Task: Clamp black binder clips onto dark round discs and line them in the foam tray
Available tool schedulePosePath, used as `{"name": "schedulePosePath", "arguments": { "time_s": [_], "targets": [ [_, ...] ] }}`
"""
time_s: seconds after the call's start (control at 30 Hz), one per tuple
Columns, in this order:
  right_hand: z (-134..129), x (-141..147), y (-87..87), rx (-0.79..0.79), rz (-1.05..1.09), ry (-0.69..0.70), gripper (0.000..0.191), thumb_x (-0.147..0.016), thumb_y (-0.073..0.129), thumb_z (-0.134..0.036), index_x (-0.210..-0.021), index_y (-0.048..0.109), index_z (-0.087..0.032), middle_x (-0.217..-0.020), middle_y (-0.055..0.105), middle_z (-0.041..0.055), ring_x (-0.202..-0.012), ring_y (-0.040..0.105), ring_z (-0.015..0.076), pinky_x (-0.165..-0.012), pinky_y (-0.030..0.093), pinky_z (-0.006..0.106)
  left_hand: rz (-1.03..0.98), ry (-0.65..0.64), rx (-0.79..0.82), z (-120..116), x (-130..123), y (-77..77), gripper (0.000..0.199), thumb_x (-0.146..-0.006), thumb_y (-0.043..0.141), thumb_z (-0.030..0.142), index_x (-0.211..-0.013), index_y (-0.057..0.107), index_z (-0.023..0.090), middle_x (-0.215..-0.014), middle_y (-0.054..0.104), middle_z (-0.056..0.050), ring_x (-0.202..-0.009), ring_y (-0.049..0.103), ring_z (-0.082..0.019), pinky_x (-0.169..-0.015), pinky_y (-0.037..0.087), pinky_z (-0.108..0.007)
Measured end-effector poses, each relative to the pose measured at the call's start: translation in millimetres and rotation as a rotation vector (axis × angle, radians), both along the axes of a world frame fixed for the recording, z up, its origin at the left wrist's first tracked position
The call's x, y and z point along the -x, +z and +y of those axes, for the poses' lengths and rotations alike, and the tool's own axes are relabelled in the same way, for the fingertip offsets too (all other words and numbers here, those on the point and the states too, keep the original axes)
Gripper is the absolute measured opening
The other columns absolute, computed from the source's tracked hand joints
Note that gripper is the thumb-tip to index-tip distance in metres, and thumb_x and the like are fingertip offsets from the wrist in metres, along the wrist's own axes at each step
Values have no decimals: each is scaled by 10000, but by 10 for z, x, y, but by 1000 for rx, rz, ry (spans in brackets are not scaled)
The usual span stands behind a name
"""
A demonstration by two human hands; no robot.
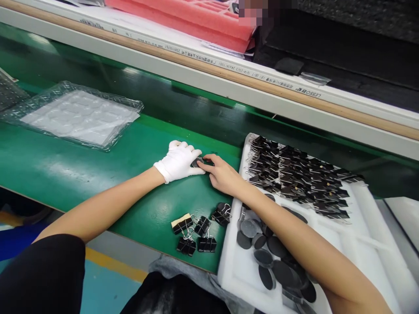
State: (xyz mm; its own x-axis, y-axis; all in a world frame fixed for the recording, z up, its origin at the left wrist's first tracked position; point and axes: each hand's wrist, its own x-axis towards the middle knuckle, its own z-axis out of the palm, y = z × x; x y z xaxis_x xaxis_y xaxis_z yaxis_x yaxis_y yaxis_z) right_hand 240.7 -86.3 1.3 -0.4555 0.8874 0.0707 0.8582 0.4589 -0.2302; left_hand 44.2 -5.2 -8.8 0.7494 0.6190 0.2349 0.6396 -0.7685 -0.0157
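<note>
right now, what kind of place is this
Most likely a factory assembly line. A long green conveyor belt runs past the worker, a white foam tray holds rows of black binder clips and dark oval discs, and the left hand wears a white work glove.

- On the white rail (209, 54) along the far side of my green belt I see a long printed line, turned upside down from where I sit.
- At the right end of this line, near (307, 90), I can read the letters "LESSO", a brand name.
- The rest is small Chinese characters and numbers in brackets; they are too small and blurred for me to read surely.
- I find no other text to read.
</note>
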Motion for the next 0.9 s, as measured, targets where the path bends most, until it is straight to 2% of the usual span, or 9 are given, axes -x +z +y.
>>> {"name": "schedulePosePath", "arguments": {
  "time_s": [0.13, 0.2, 0.3, 0.4, 0.5, 0.6, 0.73, 0.83, 0.9],
  "targets": [
    [29, -33, 238, 49, 124, -137, 480, -892, 448, -40, -1297, 658, -189, -1272, 636, 132, -1092, 649, 253, -955, 523, 397, -60, 55, -14, -7, 14, 15, 573, -847, 636, 709, -1137, 721, 221, -1068, 703, -121, -1034, 592, -339, -935, 336, -518],
    [-10, -67, 468, 217, 136, -102, 301, -884, 550, -110, -1135, 694, -190, -1077, 688, 78, -919, 663, 213, -840, 520, 332, -59, 53, -22, -13, 13, 26, 544, -847, 640, 696, -1068, 737, 208, -1060, 693, -124, -1038, 584, -337, -958, 336, -523],
    [-172, -69, 796, 587, -30, 73, 221, -818, 794, -356, -979, 704, -234, -948, 706, 25, -842, 650, 208, -671, 467, 285, -44, 46, -38, -18, 10, 58, 564, -861, 615, 707, -1022, 744, 182, -1034, 696, -139, -1040, 585, -343, -997, 323, -534],
    [-402, 9, 952, 659, -273, 65, 283, -735, 897, -418, -854, 708, -244, -890, 723, 30, -892, 659, 260, -692, 437, 316, -41, -35, -45, 9, 42, 108, 691, -838, 646, 717, -1292, 674, 197, -1231, 688, -158, -1137, 575, -368, -1016, 314, -536],
    [-543, 55, 969, 587, -334, 121, 190, -823, 802, -199, -698, 660, -220, -789, 718, 21, -811, 657, 227, -811, 425, 353, 28, -207, -18, 78, 101, 145, 608, -903, 625, 627, -1419, 592, 307, -1361, 663, -101, -1217, 560, -348, -1037, 297, -532],
    [-485, -14, 975, 567, -161, 137, 214, -878, 676, -142, -686, 633, -225, -730, 693, -6, -683, 607, 168, -734, 412, 313, 90, -218, -1, 137, 126, 142, 490, -922, 586, 657, -1228, 706, 294, -1171, 733, -82, -1116, 599, -326, -1035, 297, -536],
    [-125, -129, 909, 497, 57, -151, 200, -957, 557, -280, -790, 656, -233, -737, 694, 6, -650, 597, 173, -593, 369, 288, 80, -102, -34, 137, 103, 119, 635, -845, 607, 764, -1147, 733, 220, -1044, 734, -126, -1059, 601, -346, -1000, 318, -535],
    [221, -141, 728, 377, 9, -390, 210, -942, 539, -277, -778, 654, -214, -780, 711, 62, -731, 630, 215, -635, 383, 307, 64, -133, -25, 132, 108, 118, 601, -866, 628, 697, -1269, 690, 256, -1135, 724, -114, -1077, 595, -337, -991, 317, -523],
    [417, -136, 603, 402, -31, -441, 208, -918, 552, -256, -745, 654, -204, -791, 716, 85, -756, 641, 229, -647, 393, 313, 88, -146, -10, 149, 117, 112, 515, -904, 603, 661, -1210, 713, 262, -1083, 725, -103, -1038, 602, -325, -972, 318, -515]
  ]
}}
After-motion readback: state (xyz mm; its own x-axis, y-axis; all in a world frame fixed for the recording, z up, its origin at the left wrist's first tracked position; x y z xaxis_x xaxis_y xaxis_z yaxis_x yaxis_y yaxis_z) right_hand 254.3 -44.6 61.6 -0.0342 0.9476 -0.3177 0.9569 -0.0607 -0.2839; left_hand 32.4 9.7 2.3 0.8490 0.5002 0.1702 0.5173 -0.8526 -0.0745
